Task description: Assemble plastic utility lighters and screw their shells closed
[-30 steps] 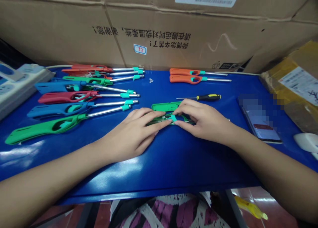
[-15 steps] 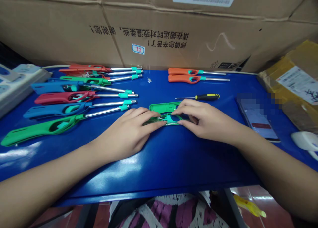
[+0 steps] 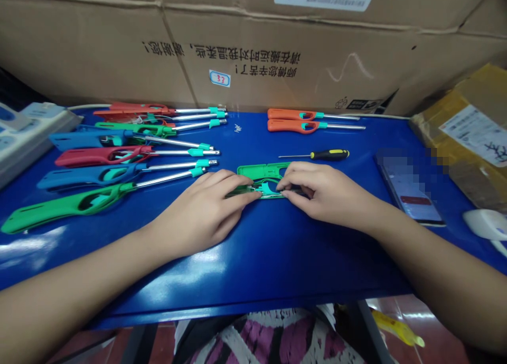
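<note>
An opened green gas lighter (image 3: 273, 196) lies between my hands, its inner parts showing, with a teal trigger (image 3: 266, 188) in the middle. My left hand (image 3: 212, 208) grips its left end between thumb and fingers. My right hand (image 3: 322, 192) pinches the part right of the trigger; the fingertips hide what exactly is between them. Just behind lies a loose green shell half (image 3: 257, 171), its right end covered by my right hand. A black and yellow screwdriver (image 3: 330, 154) rests beyond my right hand.
Several lighters in different colours, among them a green one (image 3: 71, 210), lie at left. Two orange lighters (image 3: 291, 125) lie at the back. A phone (image 3: 415, 195), a white mouse (image 3: 487, 224) and a taped carton (image 3: 467, 137) stand right. A large cardboard box (image 3: 253, 42) walls the back.
My right fingertips have shifted slightly at the trigger, and their grip looks a little tighter. My left hand has moved very little and keeps its hold on the lighter.
</note>
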The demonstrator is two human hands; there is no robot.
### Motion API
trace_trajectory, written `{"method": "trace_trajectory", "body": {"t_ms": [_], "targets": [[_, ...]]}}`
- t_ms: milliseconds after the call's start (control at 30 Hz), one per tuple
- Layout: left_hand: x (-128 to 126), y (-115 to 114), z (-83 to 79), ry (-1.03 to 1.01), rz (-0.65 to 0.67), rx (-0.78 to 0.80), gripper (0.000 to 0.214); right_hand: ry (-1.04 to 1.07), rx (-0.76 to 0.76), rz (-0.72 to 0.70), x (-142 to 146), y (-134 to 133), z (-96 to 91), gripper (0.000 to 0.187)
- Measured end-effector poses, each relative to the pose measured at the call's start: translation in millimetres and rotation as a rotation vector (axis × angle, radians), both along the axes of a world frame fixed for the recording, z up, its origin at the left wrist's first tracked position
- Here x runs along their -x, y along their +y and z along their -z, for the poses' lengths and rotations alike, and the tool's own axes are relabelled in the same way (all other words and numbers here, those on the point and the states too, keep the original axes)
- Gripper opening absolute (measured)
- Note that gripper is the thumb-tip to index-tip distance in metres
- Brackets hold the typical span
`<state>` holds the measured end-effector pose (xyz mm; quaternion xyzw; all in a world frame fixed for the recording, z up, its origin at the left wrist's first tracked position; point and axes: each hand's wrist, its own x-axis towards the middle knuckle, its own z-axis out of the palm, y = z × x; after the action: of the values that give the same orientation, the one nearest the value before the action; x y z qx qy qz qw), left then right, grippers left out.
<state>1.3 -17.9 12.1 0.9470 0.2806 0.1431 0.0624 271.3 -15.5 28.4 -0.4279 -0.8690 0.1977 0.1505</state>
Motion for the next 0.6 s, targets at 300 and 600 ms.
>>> {"method": "trace_trajectory", "body": {"t_ms": [300,600], "targets": [[0.4,-0.4,-1.1,-0.032,0.015,0.036,0.038,-0.006,0.010,0.022,-0.2,0.3,-1.3,0.017],[1.0,-1.6,-2.1,-0.033,0.019,0.038,0.035,-0.016,-0.002,0.009,-1.0,1.6,0.4,0.017]]}}
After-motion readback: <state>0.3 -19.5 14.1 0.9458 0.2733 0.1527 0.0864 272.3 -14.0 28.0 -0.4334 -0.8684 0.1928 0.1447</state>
